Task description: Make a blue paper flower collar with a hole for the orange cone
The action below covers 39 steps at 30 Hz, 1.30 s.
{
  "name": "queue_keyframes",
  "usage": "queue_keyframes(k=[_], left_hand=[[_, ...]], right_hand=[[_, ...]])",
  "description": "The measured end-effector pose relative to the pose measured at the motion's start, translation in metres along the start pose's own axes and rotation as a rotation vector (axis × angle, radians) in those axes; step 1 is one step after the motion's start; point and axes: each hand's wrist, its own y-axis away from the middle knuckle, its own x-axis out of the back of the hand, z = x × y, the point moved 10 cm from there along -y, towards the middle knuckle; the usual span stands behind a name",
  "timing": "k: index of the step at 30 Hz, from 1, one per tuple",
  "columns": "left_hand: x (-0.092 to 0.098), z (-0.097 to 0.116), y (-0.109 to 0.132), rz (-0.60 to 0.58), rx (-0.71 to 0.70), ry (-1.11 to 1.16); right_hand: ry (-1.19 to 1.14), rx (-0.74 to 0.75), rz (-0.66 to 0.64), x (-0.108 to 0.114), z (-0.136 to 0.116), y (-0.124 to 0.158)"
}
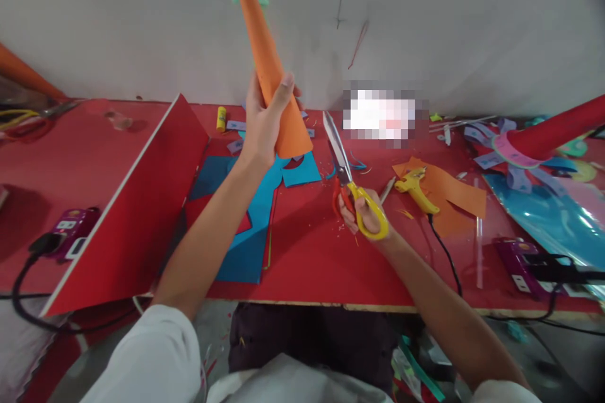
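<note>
My left hand [267, 113] is wrapped round an orange paper cone [262, 44], held up at a tilt with its wide end toward me. Its narrow tip points up toward the wall. In my right hand [362, 214] is a pair of scissors [343, 164] with yellow and red handles, the blades pointing up and away. The blades look close together and stand apart from the cone. Under my left arm lie blue paper sheets [246, 252], with a cut light-blue piece [302, 171] below the cone's wide end.
A red board [142, 195] stands upright at left, beside a purple power socket [78, 227]. A yellow glue gun [416, 190] rests on orange paper [454, 192] at right, its cord crossing the table edge. A red paper cone [558, 129] and another socket [520, 264] are farther right.
</note>
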Motion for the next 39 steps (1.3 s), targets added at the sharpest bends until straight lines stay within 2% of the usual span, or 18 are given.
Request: queue_keyframes(k=[2, 6, 10, 14, 18, 24, 32, 39], left_hand=[[-0.010, 0.002, -0.003, 0.004, -0.015, -0.007], [-0.029, 0.002, -0.011, -0.003, 0.006, -0.033], [-0.027, -0.004, -0.017, 0.061, 0.076, -0.038], [-0.027, -0.001, -0.020, 0.026, 0.121, -0.017], [-0.030, 0.006, -0.020, -0.012, 0.122, 0.030], [-0.023, 0.014, -0.023, 0.019, 0.049, 0.058], [-0.041, 0.012, -0.016, -0.086, 0.006, 0.090], [-0.043, 0.010, -0.013, -0.036, 0.013, 0.108]], right_hand=[[-0.063, 0.042, -0.031, -0.006, -0.001, 0.000], [0.021, 0.080, -0.023, -0.003, -0.001, -0.001], [0.115, 0.097, -0.023, -0.003, 0.000, 0.003], [0.249, 0.108, 0.008, -0.004, 0.002, 0.013], [0.317, 0.054, -0.031, -0.013, 0.006, 0.022], [0.326, 0.004, -0.027, -0.017, 0.009, 0.023], [0.314, 0.001, 0.020, -0.011, 0.014, 0.024], [0.272, 0.002, 0.042, -0.007, 0.013, 0.026]])
